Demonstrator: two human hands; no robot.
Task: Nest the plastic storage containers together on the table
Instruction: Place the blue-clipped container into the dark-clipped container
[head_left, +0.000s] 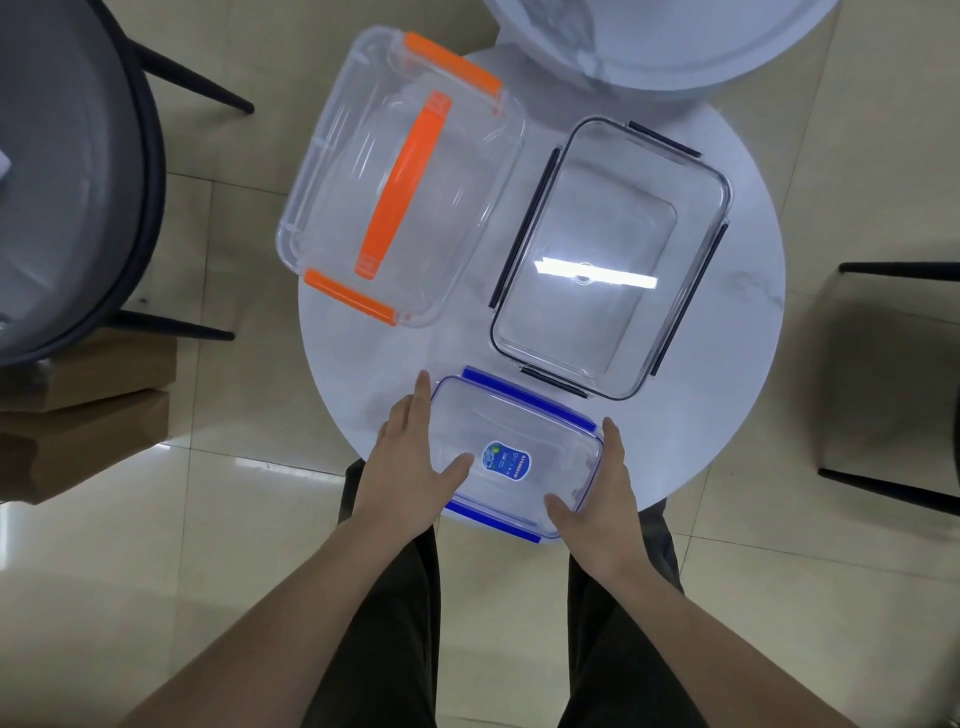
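Three clear lidded plastic containers sit on a small round white table (727, 415). The smallest, with blue clips and a blue label (524, 431), is at the near edge. My left hand (410, 457) lies flat against its left side, thumb over the lid. My right hand (602, 499) presses its right side, thumb on the near corner. A mid-size container with dark clips (613, 260) stands at the back right. The largest, with orange clips and an orange handle (400, 182), sits at the back left and overhangs the table edge.
A grey chair (78, 182) with black legs stands to the left, above stacked cardboard boxes (88, 421). Another dark chair (893, 389) is at the right. A second round white table (675, 41) lies beyond. My legs are below the table's near edge.
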